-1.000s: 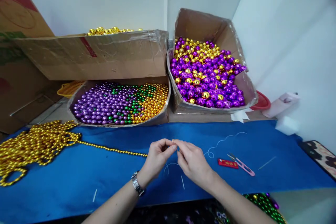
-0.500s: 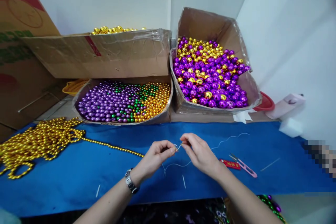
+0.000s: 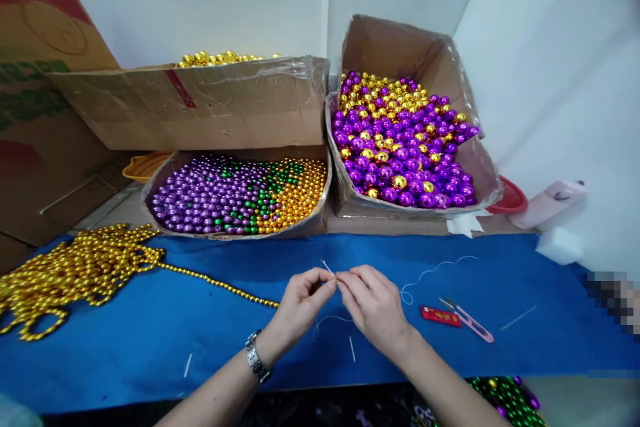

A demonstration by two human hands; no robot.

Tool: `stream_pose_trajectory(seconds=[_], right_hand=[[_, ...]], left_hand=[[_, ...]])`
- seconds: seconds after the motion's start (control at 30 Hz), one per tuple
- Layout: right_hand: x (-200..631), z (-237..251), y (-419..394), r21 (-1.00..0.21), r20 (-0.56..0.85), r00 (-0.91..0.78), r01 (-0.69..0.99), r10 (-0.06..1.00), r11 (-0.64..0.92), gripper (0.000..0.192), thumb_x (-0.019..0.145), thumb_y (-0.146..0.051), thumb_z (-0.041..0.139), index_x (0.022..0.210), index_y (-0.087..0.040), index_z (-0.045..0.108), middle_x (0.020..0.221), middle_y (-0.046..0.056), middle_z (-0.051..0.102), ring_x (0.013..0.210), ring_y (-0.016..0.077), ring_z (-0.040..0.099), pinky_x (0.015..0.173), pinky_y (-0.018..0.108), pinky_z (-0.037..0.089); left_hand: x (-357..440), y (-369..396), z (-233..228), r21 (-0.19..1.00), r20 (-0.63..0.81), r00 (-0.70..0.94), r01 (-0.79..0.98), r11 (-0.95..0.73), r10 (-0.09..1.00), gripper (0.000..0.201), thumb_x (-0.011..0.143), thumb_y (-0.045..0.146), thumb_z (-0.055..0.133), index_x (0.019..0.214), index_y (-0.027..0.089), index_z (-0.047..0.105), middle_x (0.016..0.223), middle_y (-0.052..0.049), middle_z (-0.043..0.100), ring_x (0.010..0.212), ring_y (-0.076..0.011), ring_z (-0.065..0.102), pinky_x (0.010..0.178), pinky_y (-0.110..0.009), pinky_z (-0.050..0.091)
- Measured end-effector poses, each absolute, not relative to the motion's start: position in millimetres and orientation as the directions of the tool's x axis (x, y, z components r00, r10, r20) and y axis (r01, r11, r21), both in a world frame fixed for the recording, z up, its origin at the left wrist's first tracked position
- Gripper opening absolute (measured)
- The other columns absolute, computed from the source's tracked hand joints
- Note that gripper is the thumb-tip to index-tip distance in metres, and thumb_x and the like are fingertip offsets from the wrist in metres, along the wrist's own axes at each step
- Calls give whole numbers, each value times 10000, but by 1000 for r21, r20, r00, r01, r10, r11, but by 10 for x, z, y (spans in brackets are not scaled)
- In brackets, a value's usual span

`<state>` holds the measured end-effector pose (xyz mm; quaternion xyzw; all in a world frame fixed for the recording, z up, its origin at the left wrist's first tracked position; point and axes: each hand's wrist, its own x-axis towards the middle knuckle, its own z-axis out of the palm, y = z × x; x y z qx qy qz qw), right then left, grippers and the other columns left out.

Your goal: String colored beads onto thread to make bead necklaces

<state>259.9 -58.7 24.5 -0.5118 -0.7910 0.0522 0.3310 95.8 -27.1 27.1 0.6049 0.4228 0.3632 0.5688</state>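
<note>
Since half a second ago the two hands have closed the gap and now meet fingertip to fingertip over the blue cloth (image 3: pixel 150 333). The left hand (image 3: pixel 300 303) pinches the white thread (image 3: pixel 425 273) at its short upstanding end, and the right hand (image 3: pixel 373 303) pinches it just beside. The thread's long run trails right and far, so the right hand lies nearer it. The gold bead strand (image 3: pixel 215 283) runs off left.

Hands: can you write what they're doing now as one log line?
left hand pinching white thread | right hand pinching same thread | gold bead string beside
</note>
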Motion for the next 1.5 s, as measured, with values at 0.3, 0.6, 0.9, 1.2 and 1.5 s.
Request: stream_pose_trajectory(seconds=[0.3, 0.6, 0.9, 1.2, 1.5], right_hand=[[2526, 257, -558, -671, 398, -124, 637, 909, 381, 191, 891, -208, 484, 841, -199, 669, 813, 83, 616, 806, 206, 555, 789, 352, 399], [2530, 316, -396, -990, 34, 120, -135, 992, 50, 179, 872, -353, 472, 808, -190, 507, 678, -9, 522, 561, 102, 501, 488, 197, 392], [2681, 644, -461, -790, -101, 116, -613, 988, -9, 181, 814, -352, 610, 874, -227, 494, 780, -43, 560, 589, 70, 513, 647, 262, 522], [2446, 400, -373, -515, 627, -176, 638, 759, 573, 221, 903, -159, 413, 1062, -193, 562, 854, 51, 580, 819, 186, 544, 1060, 531, 310], [3038, 217, -442, 56, 577, -607, 696, 546, 715, 177, 896, -166, 478, 995, -142, 623, 709, 34, 510, 698, 181, 507, 1072, 553, 279]], left_hand=[[965, -322, 294, 863, 183, 409, 369, -345, 894, 224, 891, 279, 459, 815, 166, 636, 792, -45, 610, 730, -153, 551, 681, -243, 416], [965, -262, 280, 942, 58, 371, 286, -173, 927, 270, 873, 365, 485, 774, 146, 610, 722, -17, 611, 674, -140, 525, 622, -222, 413], [704, -87, 487, 828, 108, 541, 415, -377, 834, 245, 883, 336, 465, 924, 189, 656, 870, -33, 659, 796, -163, 583, 719, -241, 438], [753, -102, 528, 944, 0, 589, 266, -194, 808, 306, 868, 341, 484, 1049, 138, 626, 860, -47, 666, 734, -151, 577, 647, -241, 461], [520, -227, 639, 808, -17, 668, 447, -383, 744, 276, 835, 313, 542, 1036, 164, 657, 798, -34, 700, 628, -133, 580, 557, -193, 406]])
